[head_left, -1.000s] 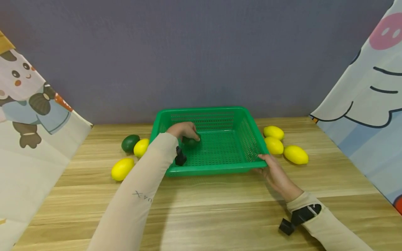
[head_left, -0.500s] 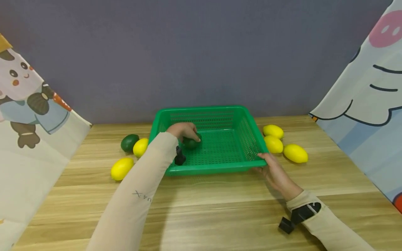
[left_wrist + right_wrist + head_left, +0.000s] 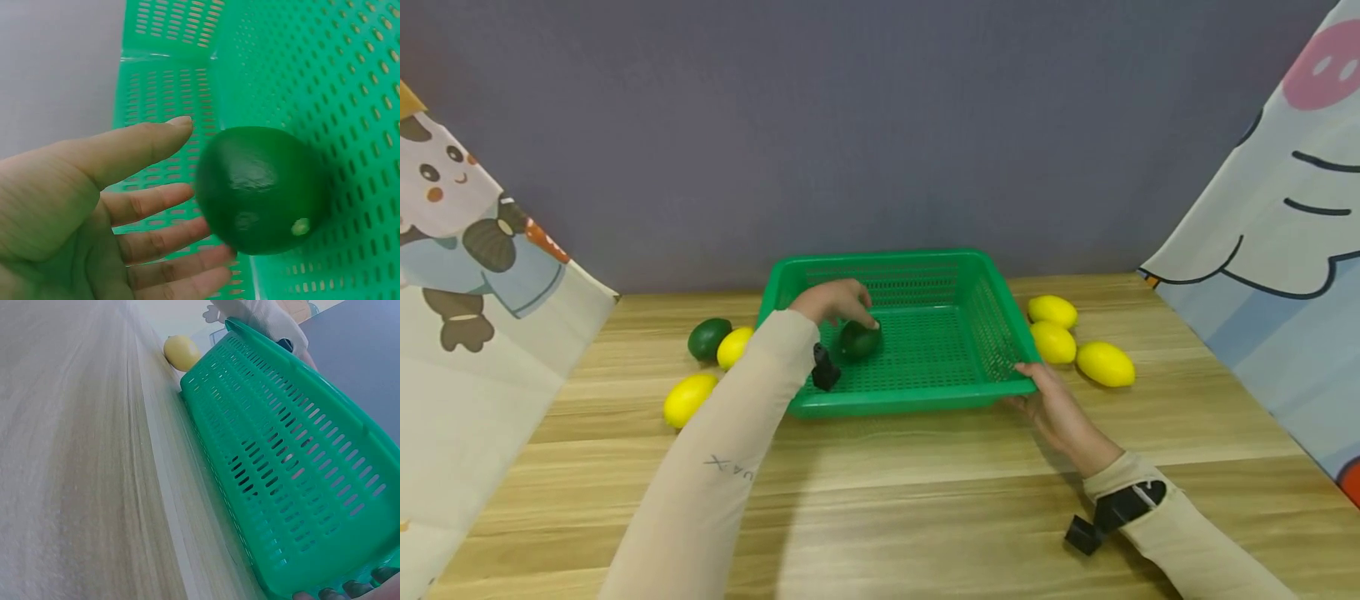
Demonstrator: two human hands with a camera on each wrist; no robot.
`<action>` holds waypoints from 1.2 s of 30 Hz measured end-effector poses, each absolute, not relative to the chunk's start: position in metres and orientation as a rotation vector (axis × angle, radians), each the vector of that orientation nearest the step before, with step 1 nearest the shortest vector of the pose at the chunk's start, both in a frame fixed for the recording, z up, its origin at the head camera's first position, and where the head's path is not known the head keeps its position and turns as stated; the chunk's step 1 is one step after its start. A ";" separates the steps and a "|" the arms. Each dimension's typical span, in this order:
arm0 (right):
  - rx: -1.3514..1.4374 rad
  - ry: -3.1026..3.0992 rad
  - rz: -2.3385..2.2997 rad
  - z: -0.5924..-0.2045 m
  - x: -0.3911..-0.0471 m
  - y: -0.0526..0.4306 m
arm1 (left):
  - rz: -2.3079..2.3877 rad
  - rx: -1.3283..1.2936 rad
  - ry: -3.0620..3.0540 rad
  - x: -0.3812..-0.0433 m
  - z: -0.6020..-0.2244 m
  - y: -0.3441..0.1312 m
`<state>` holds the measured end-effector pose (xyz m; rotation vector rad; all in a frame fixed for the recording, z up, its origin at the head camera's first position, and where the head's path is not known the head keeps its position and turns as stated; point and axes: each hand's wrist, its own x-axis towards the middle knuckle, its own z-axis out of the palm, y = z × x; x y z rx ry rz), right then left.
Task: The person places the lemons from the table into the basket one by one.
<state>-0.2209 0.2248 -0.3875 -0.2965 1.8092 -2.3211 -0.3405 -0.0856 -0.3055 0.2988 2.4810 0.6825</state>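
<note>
In the green plastic basket, a dark green avocado lies on the floor toward the left. My left hand is just above it in the head view. Up close in the left wrist view, thumb and fingers are spread apart, with fingertips right at the side of the avocado, which shows a pale stem spot. At the basket's front right corner, my right hand grips the rim, thumb on top and fingers underneath. Its fingertips show at the bottom of the right wrist view, against the basket.
Left of the basket on the wooden table lie another avocado and two lemons, one nearer the front. To the right are three more lemons, the outermost one apart from the basket. A grey wall stands behind.
My left hand has loosened from the avocado and risen slightly, so more of the fruit shows. The right hand keeps its grip on the basket.
</note>
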 end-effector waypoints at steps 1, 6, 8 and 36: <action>-0.301 1.812 -2.321 -0.387 -0.221 0.225 | 0.687 0.304 2.486 -0.340 -0.303 -0.087; -0.283 1.817 -2.317 -0.387 -0.221 0.225 | 0.689 0.342 2.526 -0.338 -0.292 -0.094; -0.271 1.815 -2.319 -0.387 -0.221 0.225 | 0.691 0.368 2.536 -0.338 -0.288 -0.098; -0.278 1.867 -2.247 -0.388 -0.220 0.224 | 1.026 0.396 2.732 -0.304 -0.225 -0.206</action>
